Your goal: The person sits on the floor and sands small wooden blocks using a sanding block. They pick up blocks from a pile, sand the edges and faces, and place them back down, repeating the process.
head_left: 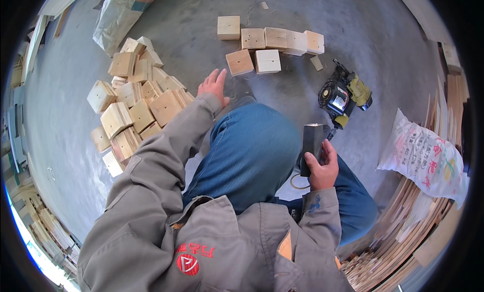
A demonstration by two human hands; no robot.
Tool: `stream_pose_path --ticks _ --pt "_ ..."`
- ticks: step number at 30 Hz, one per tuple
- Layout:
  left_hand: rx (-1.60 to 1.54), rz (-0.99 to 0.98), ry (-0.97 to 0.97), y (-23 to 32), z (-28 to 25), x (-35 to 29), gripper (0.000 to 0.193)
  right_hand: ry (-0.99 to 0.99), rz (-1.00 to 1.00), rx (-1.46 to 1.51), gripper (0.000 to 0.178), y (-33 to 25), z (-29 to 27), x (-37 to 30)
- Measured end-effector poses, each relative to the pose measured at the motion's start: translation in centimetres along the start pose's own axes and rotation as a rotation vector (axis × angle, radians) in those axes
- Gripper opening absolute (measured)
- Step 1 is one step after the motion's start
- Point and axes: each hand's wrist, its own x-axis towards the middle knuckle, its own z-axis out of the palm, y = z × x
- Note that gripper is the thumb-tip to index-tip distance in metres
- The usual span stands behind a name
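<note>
My right hand (323,166) is wrapped round a dark rectangular bar (313,141) with a pale upper end, held upright beside my knee. My left hand (214,86) reaches forward over the floor with its fingers stretched out and nothing in them. Left of it lies a heap of square wooden blocks (142,114), each built of stacked boards. Ahead of my hands, a loose row of similar wooden blocks (276,38) sits on the floor. Two more, a tan block (240,62) and a paler block (267,61), stand just nearer to me.
A black and yellow-green nail gun (343,94) rests on the floor at the right. Beyond it lie a printed white sack (426,158) and stacked wooden strips (388,241). Another white sack (118,20) is at the far left.
</note>
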Motion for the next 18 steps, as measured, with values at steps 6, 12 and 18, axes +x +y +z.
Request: stream_pose_path --ticks 6,12,18 --pt "-0.027 -0.087 -0.034 3.0 -0.3 7.0 0.115 0.009 0.083 -0.031 0.073 -0.2 0.0 0.4" --pt "0.061 -0.074 -0.063 3.2 2.1 11.3 0.112 -0.011 0.148 -0.011 0.075 -0.3 0.0 0.7" --pt "0.176 -0.187 -0.199 4.1 0.7 12.9 0.109 -0.023 0.164 0.034 0.076 -0.6 0.0 1.0"
